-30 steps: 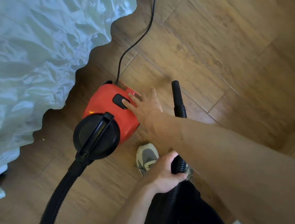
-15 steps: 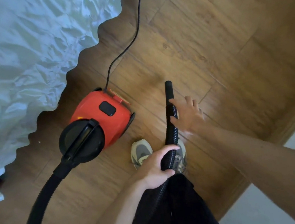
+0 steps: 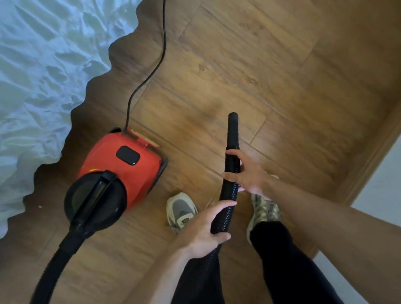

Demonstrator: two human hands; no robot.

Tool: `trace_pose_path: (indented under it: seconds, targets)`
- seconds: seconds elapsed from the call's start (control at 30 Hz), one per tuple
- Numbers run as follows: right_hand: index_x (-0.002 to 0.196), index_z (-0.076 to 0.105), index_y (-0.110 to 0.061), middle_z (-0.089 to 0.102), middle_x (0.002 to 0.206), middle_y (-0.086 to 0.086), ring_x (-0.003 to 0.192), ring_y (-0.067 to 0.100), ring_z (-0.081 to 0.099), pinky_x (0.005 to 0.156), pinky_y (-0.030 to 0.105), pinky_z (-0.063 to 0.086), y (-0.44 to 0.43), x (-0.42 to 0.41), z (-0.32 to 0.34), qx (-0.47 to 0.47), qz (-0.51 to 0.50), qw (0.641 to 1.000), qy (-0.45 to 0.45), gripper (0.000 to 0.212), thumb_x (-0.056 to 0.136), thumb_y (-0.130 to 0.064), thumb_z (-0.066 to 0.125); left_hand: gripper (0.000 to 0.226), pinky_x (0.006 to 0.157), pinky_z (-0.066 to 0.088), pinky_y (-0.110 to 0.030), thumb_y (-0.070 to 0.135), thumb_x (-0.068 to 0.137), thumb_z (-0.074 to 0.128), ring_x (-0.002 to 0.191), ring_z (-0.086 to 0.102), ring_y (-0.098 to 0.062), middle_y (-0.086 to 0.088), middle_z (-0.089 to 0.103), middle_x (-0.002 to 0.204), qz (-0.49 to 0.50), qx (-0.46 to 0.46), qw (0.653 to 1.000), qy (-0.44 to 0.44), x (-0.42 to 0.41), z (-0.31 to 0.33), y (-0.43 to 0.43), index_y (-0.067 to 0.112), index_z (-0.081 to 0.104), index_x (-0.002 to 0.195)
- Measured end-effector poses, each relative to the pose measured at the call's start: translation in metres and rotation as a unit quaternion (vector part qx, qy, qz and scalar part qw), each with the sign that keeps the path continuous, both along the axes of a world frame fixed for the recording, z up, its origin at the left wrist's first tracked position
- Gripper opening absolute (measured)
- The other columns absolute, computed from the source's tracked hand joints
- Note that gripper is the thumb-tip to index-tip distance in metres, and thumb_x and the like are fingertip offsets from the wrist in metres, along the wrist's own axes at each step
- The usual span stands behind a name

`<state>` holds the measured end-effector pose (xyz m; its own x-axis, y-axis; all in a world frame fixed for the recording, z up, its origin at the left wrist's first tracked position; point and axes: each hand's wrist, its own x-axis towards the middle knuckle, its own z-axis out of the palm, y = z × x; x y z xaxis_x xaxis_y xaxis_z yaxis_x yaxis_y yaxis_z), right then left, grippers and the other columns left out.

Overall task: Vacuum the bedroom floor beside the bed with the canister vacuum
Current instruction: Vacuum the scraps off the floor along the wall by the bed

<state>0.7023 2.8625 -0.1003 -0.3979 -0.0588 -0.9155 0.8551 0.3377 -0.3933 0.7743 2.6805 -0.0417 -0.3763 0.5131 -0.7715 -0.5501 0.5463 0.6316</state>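
Observation:
The red canister vacuum point(image 3: 121, 163) with a black front cap stands on the wooden floor point(image 3: 270, 51) close to the bed's edge. Its black ribbed hose point(image 3: 45, 282) loops from the cap down to the lower left and comes back up between my legs. My left hand point(image 3: 205, 231) grips the hose low down. My right hand point(image 3: 248, 173) is closed around the hose higher up, just below the smooth black nozzle point(image 3: 232, 131), which points away from me above the floor.
The bed with its wrinkled pale blue ruffled cover point(image 3: 17, 87) fills the upper left. A black power cord point(image 3: 156, 62) runs from the vacuum's rear toward the top. My two shoes point(image 3: 181, 212) stand just behind the hose. A skirting board point(image 3: 385, 133) and white wall lie right.
My right hand left the vacuum's top button, crossed to the hose and closed on it below the nozzle. The nozzle has risen and points farther forward. My left hand kept its grip.

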Motion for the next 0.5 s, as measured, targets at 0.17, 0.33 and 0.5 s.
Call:
trace_pose_path:
  seconds: [0.17,0.33,0.5]
  targets:
    - [0.144,0.041,-0.028,0.053,0.116,0.009,0.105,0.034,0.062,0.079,0.050,0.061,0.020,0.000,-0.016,0.010,-0.006,1.000,0.007,0.065,0.091,-0.004,0.069,0.072,0.100,0.051,-0.038,0.014,0.089,0.068,0.124,0.051,-0.011,0.015,0.044,0.144,-0.021,-0.025,0.999,-0.003,-0.008,-0.012,0.024,0.058,0.036,0.136]
    - [0.145,0.038,-0.028,0.052,0.113,0.005,0.107,0.032,0.062,0.073,0.041,0.062,0.052,0.001,-0.034,-0.003,-0.010,1.000,-0.013,0.066,0.091,-0.003,0.067,0.077,0.104,0.048,-0.041,0.011,0.087,0.067,0.131,0.045,-0.010,0.017,0.038,0.149,-0.036,-0.044,0.998,-0.020,-0.008,-0.030,0.051,0.060,0.034,0.137]
    - [0.144,0.036,-0.026,0.051,0.122,0.010,0.111,0.032,0.059,0.081,0.049,0.060,0.074,0.007,-0.051,-0.008,0.003,1.000,-0.026,0.072,0.087,-0.001,0.071,0.076,0.110,0.041,-0.040,0.013,0.089,0.066,0.135,0.040,-0.010,0.013,0.039,0.149,-0.079,-0.076,0.994,-0.028,-0.007,-0.041,0.076,0.058,0.030,0.139]
